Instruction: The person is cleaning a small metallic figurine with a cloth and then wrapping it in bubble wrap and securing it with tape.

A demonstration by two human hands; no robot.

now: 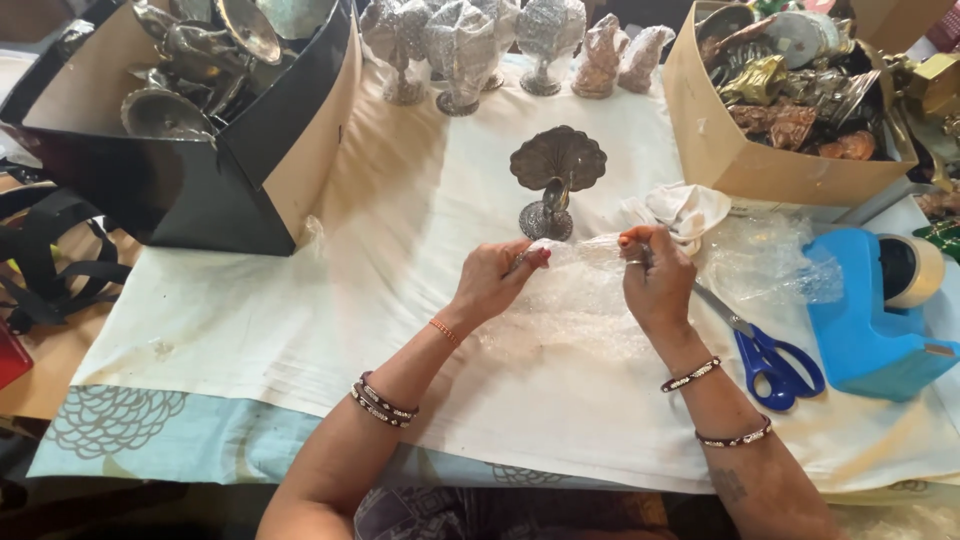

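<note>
Two hands are seen at work over a table covered by a cream cloth (300, 300). At the far left, a black strap (50, 260) is laid off the table edge. Next to it, a black box (200, 170) is stood on the cloth, tipped open, and silver metal pieces (195, 60) are held inside it. Along the far edge, a row of wrapped figurines (470, 45) is set upright.

Toward the centre, the left hand (492, 282) is placed on the near-left edge of a sheet of bubble wrap (575, 300), and the sheet's top edge is pinched between its thumb and fingers. Just behind the sheet, a silver fan-backed stand (553, 180) is stood upright on the cloth, close to the hands but not held.

The right hand (655, 280) is closed on the same top edge of the bubble wrap, with the fingers pressed together on the film. A white cloth (685, 212) is bunched just behind this hand. Blue-handled scissors (770, 355) are laid just beside the right wrist. Farther right, a blue tape dispenser (865, 320) is stood on the table, and behind it a tan cardboard box (710, 130) is filled with metal ornaments (800, 95).
</note>
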